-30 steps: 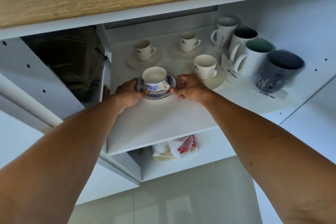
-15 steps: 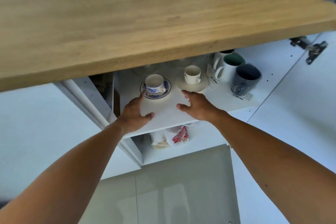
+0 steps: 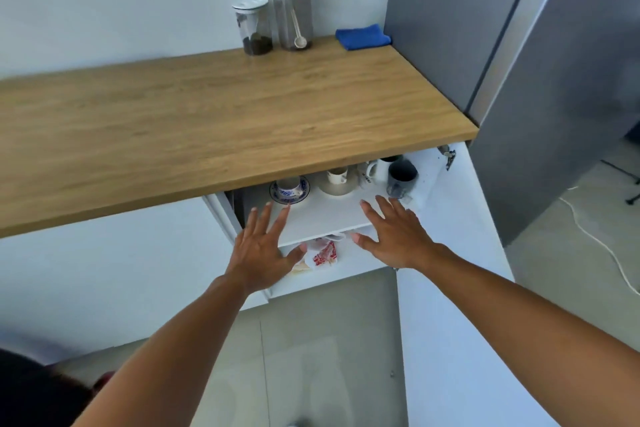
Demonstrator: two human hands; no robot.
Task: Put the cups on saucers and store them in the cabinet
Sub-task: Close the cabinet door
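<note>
A blue-patterned cup (image 3: pixel 289 188) stands on its matching saucer (image 3: pixel 304 191) on the white cabinet shelf (image 3: pixel 329 217), half hidden under the wooden countertop (image 3: pixel 207 128). To its right a white cup (image 3: pixel 336 176) sits on a white saucer (image 3: pixel 337 188). My left hand (image 3: pixel 265 248) hovers in front of the shelf edge, fingers spread, holding nothing. My right hand (image 3: pixel 394 234) is also spread and empty, over the shelf's right front corner. Cups further back are hidden by the countertop.
Mugs, one dark grey (image 3: pixel 401 178) and one white (image 3: pixel 377 170), stand at the shelf's right. A red-and-white packet (image 3: pixel 323 253) lies on the lower shelf. Two jars (image 3: pixel 273 24) and a blue cloth (image 3: pixel 362 36) sit on the countertop. The open cabinet door (image 3: pixel 450 253) is on the right, beside a grey fridge (image 3: pixel 540 80).
Both hands let go of the blue-patterned saucer and drew back out of the cabinet with fingers spread. My view rose and pulled back, so the countertop now covers most of the shelf.
</note>
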